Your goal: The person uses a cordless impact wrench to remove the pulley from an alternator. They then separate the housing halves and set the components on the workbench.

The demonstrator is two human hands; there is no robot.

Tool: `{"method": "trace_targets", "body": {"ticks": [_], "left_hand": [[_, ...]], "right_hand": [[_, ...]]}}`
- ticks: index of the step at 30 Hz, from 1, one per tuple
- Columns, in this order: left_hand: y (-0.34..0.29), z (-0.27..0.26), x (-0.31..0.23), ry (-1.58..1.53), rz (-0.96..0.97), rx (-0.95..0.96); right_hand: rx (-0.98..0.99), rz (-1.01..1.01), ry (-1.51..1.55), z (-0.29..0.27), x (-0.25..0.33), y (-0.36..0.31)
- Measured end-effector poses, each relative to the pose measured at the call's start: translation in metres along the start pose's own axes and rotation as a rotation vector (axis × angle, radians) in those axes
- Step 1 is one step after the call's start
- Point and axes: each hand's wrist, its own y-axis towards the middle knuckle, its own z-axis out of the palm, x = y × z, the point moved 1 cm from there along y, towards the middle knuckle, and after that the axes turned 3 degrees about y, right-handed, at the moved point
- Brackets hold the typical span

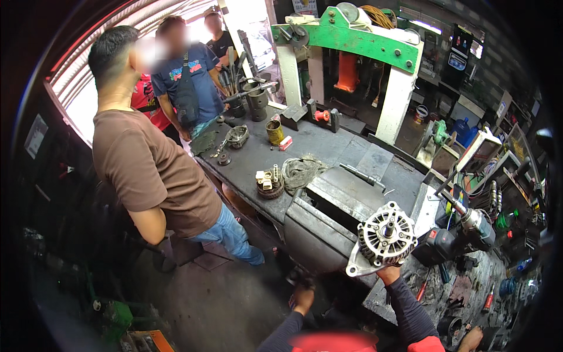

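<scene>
A silver alternator (387,234) with a finned round housing, a central shaft and a mounting lug is at the near end of a large grey bench vise (319,234). My right hand (388,274) grips the alternator's lower edge from below, with its fingers mostly hidden behind the housing. Lower and to the left, beside the vise, my left hand (302,299) is closed around a dark object in shadow, whose kind I cannot make out. Dark sleeves cover both my forearms.
On the dark workbench (328,144) are a round part with pale pieces (270,180), a grey rag (304,171) and a yellow can (274,132). A cordless impact wrench (469,226) lies at right. A green-topped press frame (352,35) stands behind. Several people stand at left; another hand (471,338) shows lower right.
</scene>
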Motion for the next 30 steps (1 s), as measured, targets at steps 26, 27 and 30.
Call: {"method": "trace_targets", "body": {"ticks": [26, 27, 30], "left_hand": [[-0.047, -0.181, -0.303, -0.261, 0.648, -0.552], [-0.032, -0.186, -0.288, -0.353, 0.521, -0.502], [0.033, -0.196, -0.230, -0.516, 0.385, -0.377]], "right_hand": [[-0.057, 0.081, 0.483, 0.006, 0.006, 0.013], [-0.050, 0.024, 0.284, 0.005, 0.004, 0.010], [0.025, 0.043, 0.118, 0.002, 0.002, 0.005]]}}
